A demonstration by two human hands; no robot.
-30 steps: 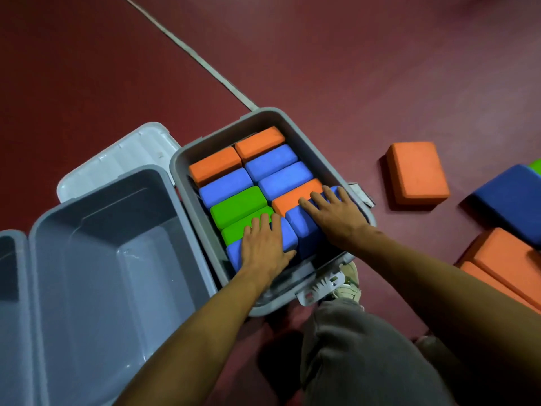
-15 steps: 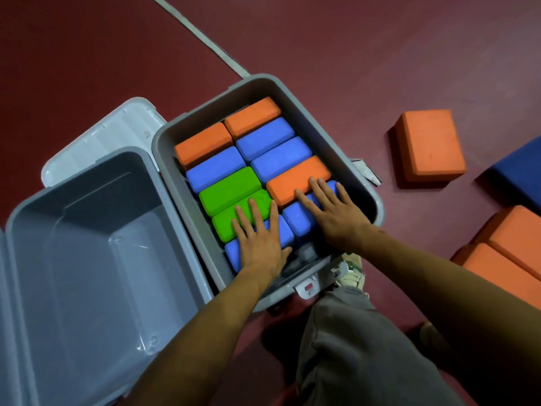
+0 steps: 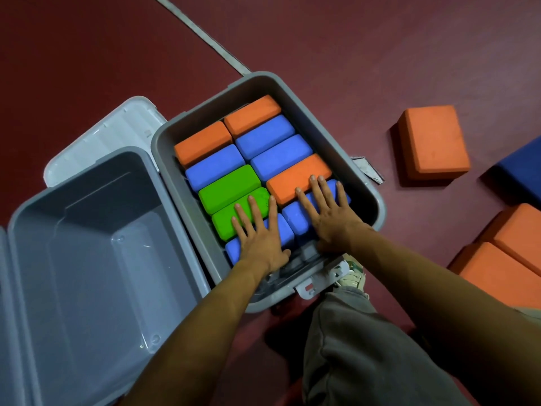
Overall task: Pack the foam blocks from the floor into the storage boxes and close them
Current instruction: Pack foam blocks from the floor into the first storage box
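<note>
I am looking down at a grey storage box (image 3: 369, 183) sitting open on a dark red floor (image 3: 351, 54). Foam blocks are filling it in two rows: orange, blue and green.

My left hand (image 3: 260, 238) is lying flat, fingers straight, holding nothing. Its palm is pressing on the blue block (image 3: 288, 233) at the box's near left corner, and its fingertips are reaching onto the green block (image 3: 224, 227) behind it.

My right hand (image 3: 330, 218) is also lying flat with fingers spread, gripping nothing. It is covering the neighbouring blue block (image 3: 294, 216) at the near right corner, and its fingertips are touching the orange block (image 3: 288, 184) beyond.

A second, empty grey box (image 3: 38, 259) is standing against the full one's left side, with a pale lid (image 3: 102, 139) lying behind it.

More blocks are lying loose on the floor to the right: one orange block (image 3: 433, 142) well apart from the box, a dark blue one (image 3: 521, 171) at the frame's edge, and two orange ones (image 3: 503, 271) touching each other nearer me. Something small and grey, possibly a paper scrap (image 3: 367, 171), is lying just beside the box's right rim.
</note>
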